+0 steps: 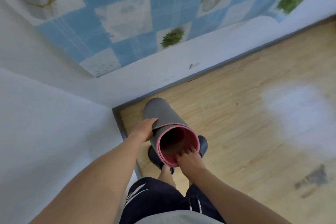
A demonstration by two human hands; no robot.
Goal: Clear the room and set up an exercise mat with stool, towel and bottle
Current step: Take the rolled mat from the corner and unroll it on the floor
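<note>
A rolled exercise mat [160, 112], grey outside and pink inside, stands on end in the room's corner, its open top facing me. My left hand [145, 129] lies flat against the roll's left side. My right hand [189, 160] grips the pink top rim at the near side, fingers hooked inside the tube. The mat hides most of my dark slippers [203, 143]. No stool, towel or bottle is in view.
White walls meet at the corner on the left, with blue patterned wallpaper [127, 14] above. Light wood floor [236, 114] stretches to the right, with a bright glare patch [298, 112] and a dark smudge [312, 180] on it.
</note>
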